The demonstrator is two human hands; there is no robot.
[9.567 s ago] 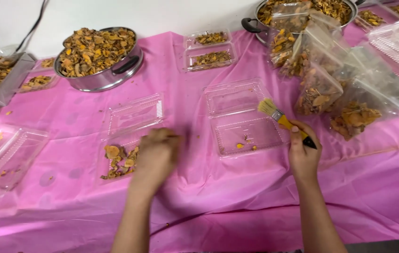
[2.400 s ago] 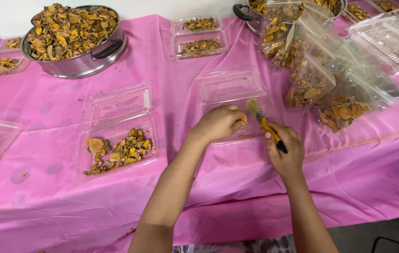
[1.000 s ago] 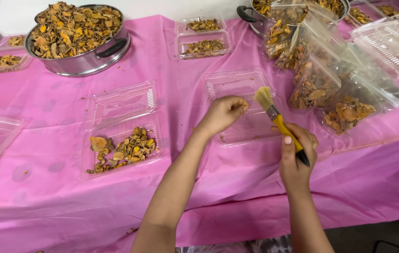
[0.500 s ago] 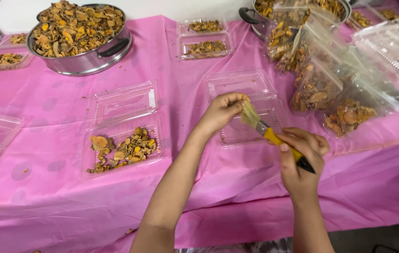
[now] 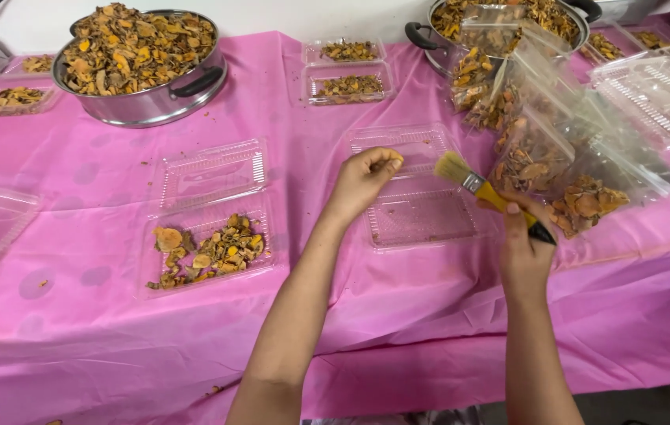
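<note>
My left hand [image 5: 365,178] hovers over an open clear plastic clamshell box [image 5: 421,216] and pinches a small yellow-brown dried piece [image 5: 395,164] between its fingertips. My right hand [image 5: 525,245] grips a paintbrush [image 5: 486,191] with a yellow and black handle, metal ferrule and pale bristles. The bristles point up-left, a short way right of the pinched piece and not touching it. The box under both hands looks nearly bare. To the left, another open clamshell box [image 5: 213,252] holds a heap of yellow-brown dried slices.
A pink tablecloth [image 5: 75,330] covers the table. A large metal pot [image 5: 146,59] heaped with dried slices stands at the back left, a second pot [image 5: 508,16] at the back right. Stacked filled clamshell boxes [image 5: 555,149] crowd the right; more small trays [image 5: 349,71] lie behind.
The brush has lifted off the piece in my left hand and moved right and up. My left hand has stayed over the open box.
</note>
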